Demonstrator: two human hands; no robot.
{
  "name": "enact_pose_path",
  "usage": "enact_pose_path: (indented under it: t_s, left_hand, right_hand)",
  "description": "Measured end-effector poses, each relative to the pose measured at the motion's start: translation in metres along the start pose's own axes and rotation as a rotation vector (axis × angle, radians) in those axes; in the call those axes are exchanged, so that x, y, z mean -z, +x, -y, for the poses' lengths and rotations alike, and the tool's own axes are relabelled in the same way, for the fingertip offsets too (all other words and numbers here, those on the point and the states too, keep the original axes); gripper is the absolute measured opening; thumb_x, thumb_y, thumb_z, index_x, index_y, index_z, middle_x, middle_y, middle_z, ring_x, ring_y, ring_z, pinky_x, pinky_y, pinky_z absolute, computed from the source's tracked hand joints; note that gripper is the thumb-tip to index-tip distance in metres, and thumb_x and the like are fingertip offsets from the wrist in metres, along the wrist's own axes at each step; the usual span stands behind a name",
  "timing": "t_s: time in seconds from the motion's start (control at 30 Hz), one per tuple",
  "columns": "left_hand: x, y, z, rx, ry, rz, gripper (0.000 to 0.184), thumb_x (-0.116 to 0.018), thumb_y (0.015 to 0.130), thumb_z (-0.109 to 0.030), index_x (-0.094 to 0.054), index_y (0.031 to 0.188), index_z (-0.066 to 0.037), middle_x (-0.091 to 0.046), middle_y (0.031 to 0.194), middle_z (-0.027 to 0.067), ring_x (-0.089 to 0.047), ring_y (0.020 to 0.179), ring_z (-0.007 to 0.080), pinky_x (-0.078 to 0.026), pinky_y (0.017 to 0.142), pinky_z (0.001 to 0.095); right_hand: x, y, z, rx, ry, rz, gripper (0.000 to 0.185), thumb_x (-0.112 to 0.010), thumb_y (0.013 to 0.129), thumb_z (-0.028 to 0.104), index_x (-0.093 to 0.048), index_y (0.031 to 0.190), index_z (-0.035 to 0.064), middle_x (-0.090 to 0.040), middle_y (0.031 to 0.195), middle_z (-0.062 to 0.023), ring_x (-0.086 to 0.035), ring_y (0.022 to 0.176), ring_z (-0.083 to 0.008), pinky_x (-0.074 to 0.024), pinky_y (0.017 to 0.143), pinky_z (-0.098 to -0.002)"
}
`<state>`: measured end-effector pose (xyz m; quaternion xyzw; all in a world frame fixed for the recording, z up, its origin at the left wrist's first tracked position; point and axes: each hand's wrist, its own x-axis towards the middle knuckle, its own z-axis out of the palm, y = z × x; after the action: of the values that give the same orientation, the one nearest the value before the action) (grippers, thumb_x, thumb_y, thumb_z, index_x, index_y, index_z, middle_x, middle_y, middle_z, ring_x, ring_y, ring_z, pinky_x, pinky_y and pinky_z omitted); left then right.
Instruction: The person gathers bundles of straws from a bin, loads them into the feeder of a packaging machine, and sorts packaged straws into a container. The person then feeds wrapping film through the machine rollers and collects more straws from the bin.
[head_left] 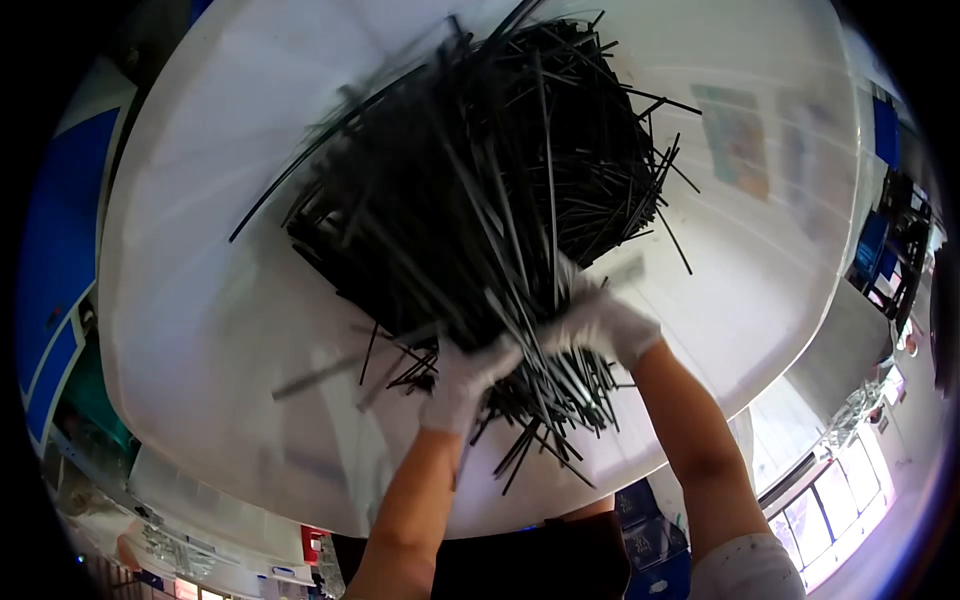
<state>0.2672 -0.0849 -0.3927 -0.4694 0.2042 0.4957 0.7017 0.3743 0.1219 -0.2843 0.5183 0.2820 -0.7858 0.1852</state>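
Both of my hands wear white gloves. My left hand (470, 375) and my right hand (600, 325) are wrapped round the near end of a large bundle of thin black strips (510, 290), one from each side. Cut ends of the strips fan out below the hands, toward me. The upper part of the bundle is smeared by motion. Beyond it lies a dense heap of similar black strips (600, 150), with loose ends sticking out at the edges. Some fingers are hidden behind the strips or blurred.
A large white tub (200, 300) surrounds the strips, its curved wall rising on all sides. To the left stands a blue panel (65, 230). Blue printed boxes (650, 540) sit below the tub's near edge, and a bright window (830, 510) shows at lower right.
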Motion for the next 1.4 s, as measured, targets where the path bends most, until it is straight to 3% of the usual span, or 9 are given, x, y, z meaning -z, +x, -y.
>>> enact_pose_path:
  t_s: [0.1,0.3,0.47,0.57,0.7,0.93,0.97,1.1,1.4]
  left_hand:
    - [-0.056,-0.078,0.035,-0.28,1.002,-0.038,0.075,-0.079,0.072,-0.022,-0.039,0.132,-0.005,-0.054,0.123,0.0086,-0.053,0.11,0.0161,-0.047,0.094,0.0313]
    - [-0.058,-0.06,-0.043,-0.411,1.169,-0.507,0.037,-0.067,0.085,-0.023,-0.06,0.112,0.0,-0.063,0.1,0.0052,-0.057,0.096,0.0134,-0.049,0.081,0.0255]
    - [-0.015,0.03,-0.068,-0.484,1.012,-0.176,0.044,-0.073,0.079,-0.025,-0.056,0.11,0.001,-0.062,0.091,0.0046,-0.058,0.083,0.0121,-0.05,0.073,0.0255]
    - [-0.046,-0.018,-0.009,-0.158,1.019,-0.454,0.059,-0.081,0.067,-0.014,-0.051,0.117,-0.003,-0.059,0.105,0.0053,-0.058,0.09,0.0184,-0.051,0.078,0.0313]
    - [0.019,-0.054,0.042,-0.413,1.326,0.017,0.111,-0.094,0.044,-0.021,-0.036,0.139,-0.01,-0.044,0.135,0.0055,-0.044,0.123,0.0203,-0.037,0.102,0.0354]
    - [-0.06,0.024,-0.084,-0.371,1.529,-0.025,0.031,-0.061,0.085,-0.012,-0.052,0.114,-0.007,-0.049,0.119,0.0062,-0.052,0.104,0.0161,-0.049,0.084,0.0291]
    - [-0.026,0.053,-0.103,-0.923,2.185,0.144,0.029,-0.061,0.084,-0.012,-0.053,0.111,-0.004,-0.051,0.115,0.0059,-0.054,0.101,0.0168,-0.049,0.083,0.0281]
    - [-0.11,0.007,-0.042,-0.541,0.965,-0.142,0.033,-0.071,0.075,-0.014,-0.058,0.102,-0.001,-0.06,0.099,0.0031,-0.058,0.092,0.0164,-0.047,0.083,0.0264]
    - [-0.077,-0.076,0.033,-0.365,0.777,-0.328,0.05,-0.072,0.072,-0.004,-0.053,0.118,-0.008,-0.06,0.109,0.0,-0.058,0.095,0.0126,-0.049,0.077,0.0256]
  right_hand:
    - [-0.024,-0.022,-0.061,0.15,0.027,0.101,0.125,-0.089,0.051,0.02,-0.009,0.147,0.0079,-0.035,0.141,-0.0209,-0.032,0.132,-0.03,-0.0295,0.11,-0.0423]
    - [-0.043,0.033,0.004,0.262,0.188,0.11,0.09,-0.08,0.063,0.008,-0.028,0.136,0.0024,-0.053,0.118,-0.0118,-0.048,0.116,-0.0236,-0.0411,0.098,-0.0355]
    - [-0.009,0.055,0.025,0.391,-0.039,0.009,0.092,-0.083,0.063,0.012,-0.029,0.136,0.0045,-0.057,0.108,-0.0113,-0.053,0.109,-0.0222,-0.0471,0.091,-0.0329]
    - [-0.011,0.016,-0.023,0.109,-0.033,-0.019,0.108,-0.085,0.061,0.024,-0.018,0.144,0.0058,-0.057,0.117,-0.0172,-0.053,0.112,-0.0303,-0.0447,0.099,-0.0383]
    - [-0.049,-0.014,-0.108,0.368,-0.019,-0.065,0.104,-0.083,0.063,0.015,-0.02,0.145,0.0063,-0.034,0.143,-0.0172,-0.031,0.132,-0.0227,-0.0258,0.111,-0.035]
    - [-0.028,0.056,0.014,0.445,0.323,-0.054,0.088,-0.081,0.062,0.004,-0.035,0.137,0.0061,-0.054,0.119,-0.007,-0.051,0.111,-0.0194,-0.0438,0.095,-0.0305]
    - [-0.026,0.067,0.014,0.451,0.325,-0.044,0.088,-0.081,0.062,0.004,-0.035,0.137,0.0061,-0.054,0.119,-0.007,-0.051,0.111,-0.0194,-0.0438,0.095,-0.0305]
    - [-0.03,0.062,-0.027,0.517,0.1,-0.254,0.087,-0.08,0.06,0.003,-0.036,0.136,0.0061,-0.055,0.116,-0.004,-0.052,0.108,-0.0173,-0.0445,0.092,-0.0279]
    - [-0.081,-0.008,-0.071,0.447,0.097,-0.203,0.101,-0.078,0.06,0.004,-0.022,0.144,0.0054,-0.046,0.131,-0.0078,-0.044,0.121,-0.0186,-0.0392,0.102,-0.0311]
